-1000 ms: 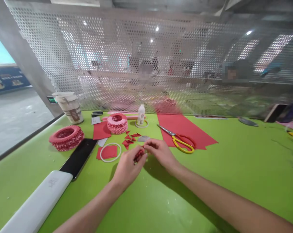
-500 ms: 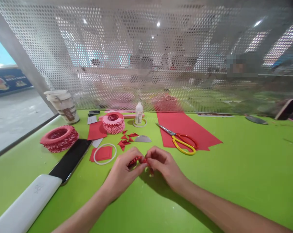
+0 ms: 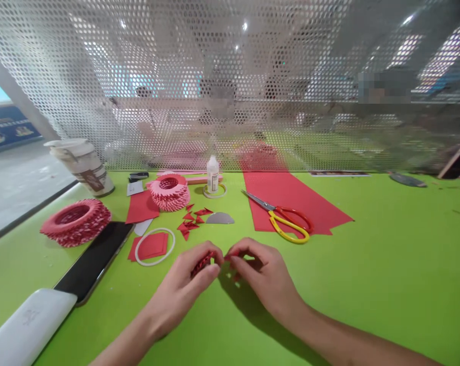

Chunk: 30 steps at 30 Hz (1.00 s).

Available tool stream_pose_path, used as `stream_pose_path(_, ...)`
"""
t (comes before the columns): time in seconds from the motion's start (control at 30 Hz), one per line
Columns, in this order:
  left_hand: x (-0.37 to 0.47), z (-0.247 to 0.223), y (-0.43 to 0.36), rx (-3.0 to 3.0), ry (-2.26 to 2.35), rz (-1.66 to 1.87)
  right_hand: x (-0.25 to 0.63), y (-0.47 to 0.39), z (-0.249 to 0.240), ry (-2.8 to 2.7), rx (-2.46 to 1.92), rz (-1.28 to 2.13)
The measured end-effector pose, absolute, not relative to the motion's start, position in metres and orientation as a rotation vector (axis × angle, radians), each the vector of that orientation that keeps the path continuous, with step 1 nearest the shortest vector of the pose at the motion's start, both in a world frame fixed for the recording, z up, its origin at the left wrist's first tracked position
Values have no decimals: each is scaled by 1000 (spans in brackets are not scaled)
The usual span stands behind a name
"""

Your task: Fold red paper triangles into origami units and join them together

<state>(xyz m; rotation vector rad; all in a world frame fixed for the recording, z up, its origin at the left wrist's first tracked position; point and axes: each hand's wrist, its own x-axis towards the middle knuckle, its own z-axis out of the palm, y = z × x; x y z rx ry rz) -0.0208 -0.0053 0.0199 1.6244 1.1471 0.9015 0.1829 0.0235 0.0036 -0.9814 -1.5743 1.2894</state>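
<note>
My left hand (image 3: 180, 284) is closed around a string of folded red paper pieces (image 3: 202, 263), most of it hidden by the fingers. Just to its right, my right hand (image 3: 272, 284) pinches a small folded red paper piece (image 3: 230, 255) between thumb and fingers. A narrow gap separates the two hands. Beyond them lie several small red paper triangles (image 3: 190, 223) beside a grey half-disc (image 3: 220, 218). Left of these, a white ring (image 3: 137, 249) rests over small red paper squares (image 3: 154, 245).
Two rings of folded paper, one red (image 3: 77, 223) and one pink (image 3: 171, 193), stand left, near a phone (image 3: 96, 259), a white power bank (image 3: 29, 325) and a cup (image 3: 81, 162). Scissors (image 3: 286, 221) lie on red paper (image 3: 290, 195). A white bottle (image 3: 213, 175) stands before a perforated screen (image 3: 169, 122).
The hands have moved slightly apart, and the red piece in my right hand is now away from my left fingertips. The view has shifted a little.
</note>
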Motion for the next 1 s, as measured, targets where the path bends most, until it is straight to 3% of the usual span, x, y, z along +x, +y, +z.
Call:
stream_pose_path(0.53,-29,31,-11,1785,1045,687,186,12,14,-1735,-607,862)
stream_pose_path(1.0,-30,23,-7,1883,893,765,188,9,15,-1775,-576,879)
